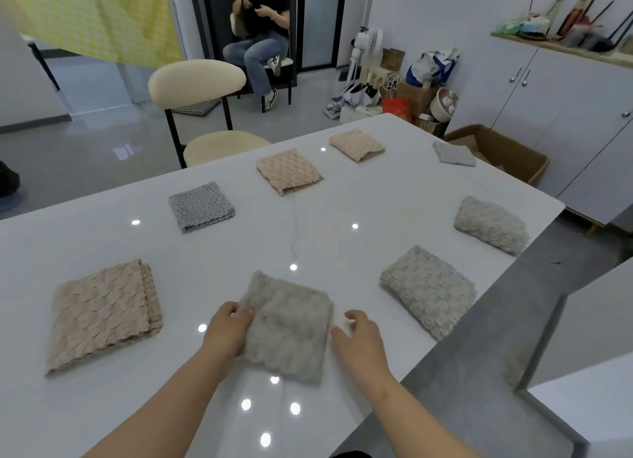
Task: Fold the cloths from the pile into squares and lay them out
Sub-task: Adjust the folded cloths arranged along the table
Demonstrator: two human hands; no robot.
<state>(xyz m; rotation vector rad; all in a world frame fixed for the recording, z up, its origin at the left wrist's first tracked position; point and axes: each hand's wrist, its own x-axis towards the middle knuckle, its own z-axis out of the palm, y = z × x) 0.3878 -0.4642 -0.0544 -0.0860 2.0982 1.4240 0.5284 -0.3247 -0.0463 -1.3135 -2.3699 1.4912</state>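
Observation:
A folded grey fluffy cloth [287,325] lies square on the white table [212,252] right in front of me. My left hand [227,329] grips its left edge, fingers curled over the fabric. My right hand [358,336] hovers at the cloth's right edge with fingers loosely spread, holding nothing. Several other folded cloths lie spread out: a beige one [102,312] at the left, a grey one [201,206], two beige ones [288,171] [357,144], a small grey one [454,153] at the far right, and two pale grey fluffy ones [428,291] [489,224].
A loose thread [294,231] lies on the table's middle. Two cream chairs [197,80] stand past the far edge, with a person seated behind. An open cardboard box [496,149] and white cabinets [548,108] stand to the right. The table's right edge drops to grey floor.

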